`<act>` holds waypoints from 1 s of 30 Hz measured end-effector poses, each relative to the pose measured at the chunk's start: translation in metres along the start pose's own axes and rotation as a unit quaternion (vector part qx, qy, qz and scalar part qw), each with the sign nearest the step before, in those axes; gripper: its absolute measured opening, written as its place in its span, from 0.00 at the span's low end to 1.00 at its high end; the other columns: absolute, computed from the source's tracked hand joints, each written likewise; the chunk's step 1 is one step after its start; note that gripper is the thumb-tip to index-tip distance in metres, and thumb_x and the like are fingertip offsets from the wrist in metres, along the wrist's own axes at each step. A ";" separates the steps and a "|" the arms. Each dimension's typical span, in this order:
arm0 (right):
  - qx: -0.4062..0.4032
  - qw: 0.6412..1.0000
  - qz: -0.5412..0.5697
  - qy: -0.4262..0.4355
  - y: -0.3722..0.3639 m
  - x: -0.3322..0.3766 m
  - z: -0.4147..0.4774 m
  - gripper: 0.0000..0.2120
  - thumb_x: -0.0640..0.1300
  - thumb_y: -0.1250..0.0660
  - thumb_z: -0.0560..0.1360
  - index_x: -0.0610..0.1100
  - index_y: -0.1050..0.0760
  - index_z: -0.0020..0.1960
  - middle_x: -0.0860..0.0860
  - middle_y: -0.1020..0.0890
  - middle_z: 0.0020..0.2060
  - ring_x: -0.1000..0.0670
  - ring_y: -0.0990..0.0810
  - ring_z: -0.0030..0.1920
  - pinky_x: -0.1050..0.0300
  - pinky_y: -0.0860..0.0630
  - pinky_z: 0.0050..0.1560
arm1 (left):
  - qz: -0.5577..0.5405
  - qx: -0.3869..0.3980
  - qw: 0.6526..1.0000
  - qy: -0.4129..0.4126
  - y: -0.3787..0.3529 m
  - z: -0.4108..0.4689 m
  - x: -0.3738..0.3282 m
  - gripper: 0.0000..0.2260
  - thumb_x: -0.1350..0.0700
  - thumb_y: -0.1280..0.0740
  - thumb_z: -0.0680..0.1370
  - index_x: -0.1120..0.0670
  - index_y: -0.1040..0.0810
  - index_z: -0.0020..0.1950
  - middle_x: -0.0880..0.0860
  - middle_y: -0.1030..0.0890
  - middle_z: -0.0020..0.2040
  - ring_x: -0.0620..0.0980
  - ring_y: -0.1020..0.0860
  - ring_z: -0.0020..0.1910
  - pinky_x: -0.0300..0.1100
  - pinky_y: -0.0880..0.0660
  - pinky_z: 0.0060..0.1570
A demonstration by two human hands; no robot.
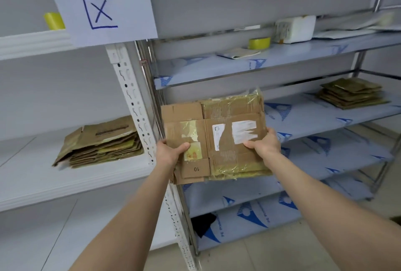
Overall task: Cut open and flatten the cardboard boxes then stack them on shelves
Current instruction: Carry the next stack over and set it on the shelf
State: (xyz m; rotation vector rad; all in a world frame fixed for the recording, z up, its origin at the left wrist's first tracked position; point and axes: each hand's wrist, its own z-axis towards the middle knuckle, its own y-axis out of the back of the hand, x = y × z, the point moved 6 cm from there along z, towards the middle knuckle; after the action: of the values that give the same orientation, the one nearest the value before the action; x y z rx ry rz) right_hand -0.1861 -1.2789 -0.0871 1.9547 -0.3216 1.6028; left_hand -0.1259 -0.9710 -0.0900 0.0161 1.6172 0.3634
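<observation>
Flattened box point(213, 138): cut open, pressed flat, held in the air before the shelves, not yet stacked. Left hand point(171, 151) and right hand point(265, 143) each grip its near edge, thumb on top. Two flat piles already shelved: left stack point(102, 142), right stack point(351, 93). Corrugated brown board, glossy yellowed tape, torn white labels; possibly several layers held
</observation>
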 end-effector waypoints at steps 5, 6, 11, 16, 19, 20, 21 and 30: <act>-0.018 1.000 -0.002 -0.016 0.036 -0.017 0.041 0.38 0.40 0.22 0.69 0.43 0.38 0.72 0.44 0.24 0.64 0.41 0.24 0.62 0.48 0.27 0.59 | 0.022 0.013 1.000 0.007 -0.063 0.008 -0.007 0.41 0.52 0.20 0.67 0.60 0.38 0.72 0.58 0.27 0.67 0.58 0.25 0.63 0.55 0.27 0.63; -0.021 1.000 0.001 -0.018 0.043 -0.020 0.051 0.38 0.40 0.22 0.69 0.43 0.38 0.72 0.44 0.24 0.64 0.41 0.24 0.61 0.48 0.26 0.59 | 0.025 0.017 1.000 0.008 -0.076 0.011 -0.009 0.40 0.52 0.20 0.67 0.60 0.38 0.72 0.58 0.27 0.66 0.58 0.25 0.63 0.54 0.27 0.63; -0.036 0.999 -0.007 -0.023 0.069 -0.028 0.112 0.37 0.41 0.22 0.68 0.43 0.37 0.72 0.44 0.24 0.64 0.41 0.24 0.62 0.47 0.26 0.60 | 0.029 0.041 0.999 0.004 -0.146 0.043 -0.023 0.39 0.52 0.21 0.68 0.60 0.37 0.72 0.57 0.26 0.66 0.58 0.26 0.63 0.50 0.28 0.58; -0.039 0.999 -0.029 -0.024 0.095 -0.022 0.183 0.35 0.42 0.23 0.69 0.43 0.36 0.71 0.44 0.23 0.63 0.41 0.24 0.61 0.48 0.27 0.59 | 0.011 0.073 0.997 0.024 -0.220 0.078 -0.035 0.38 0.52 0.22 0.68 0.60 0.38 0.71 0.59 0.27 0.66 0.59 0.26 0.63 0.54 0.27 0.59; -0.046 0.998 -0.036 -0.033 0.111 -0.025 0.220 0.35 0.42 0.23 0.69 0.42 0.36 0.70 0.44 0.23 0.63 0.41 0.23 0.61 0.48 0.26 0.60 | 0.014 0.091 0.995 0.032 -0.260 0.095 -0.043 0.39 0.51 0.21 0.68 0.61 0.38 0.71 0.59 0.27 0.65 0.60 0.26 0.63 0.54 0.27 0.59; -0.050 0.997 -0.037 -0.036 0.118 -0.027 0.231 0.35 0.43 0.22 0.69 0.43 0.36 0.70 0.44 0.23 0.63 0.41 0.23 0.61 0.48 0.26 0.60 | 0.014 0.094 0.995 0.035 -0.273 0.100 -0.045 0.38 0.52 0.21 0.68 0.62 0.38 0.70 0.59 0.26 0.65 0.60 0.26 0.63 0.54 0.27 0.59; -0.051 0.997 -0.035 -0.040 0.125 -0.030 0.242 0.35 0.43 0.23 0.69 0.43 0.35 0.70 0.44 0.23 0.63 0.41 0.24 0.61 0.48 0.27 0.59 | 0.013 0.098 0.994 0.036 -0.287 0.105 -0.048 0.38 0.52 0.21 0.68 0.62 0.37 0.70 0.58 0.26 0.64 0.60 0.25 0.63 0.53 0.27 0.59; -0.034 0.999 -0.016 -0.022 0.176 -0.048 0.357 0.30 0.41 0.22 0.68 0.44 0.29 0.66 0.46 0.20 0.60 0.43 0.22 0.57 0.51 0.26 0.56 | 0.031 0.099 0.994 0.040 -0.401 0.136 -0.061 0.33 0.49 0.19 0.64 0.61 0.25 0.63 0.57 0.19 0.57 0.58 0.22 0.56 0.55 0.24 0.57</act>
State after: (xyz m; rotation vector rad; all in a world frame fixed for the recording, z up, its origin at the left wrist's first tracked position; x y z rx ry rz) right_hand -0.0015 -1.6333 -0.1203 1.9361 -0.3542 1.5117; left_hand 0.0957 -1.3350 -0.1323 0.2063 1.7297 0.2529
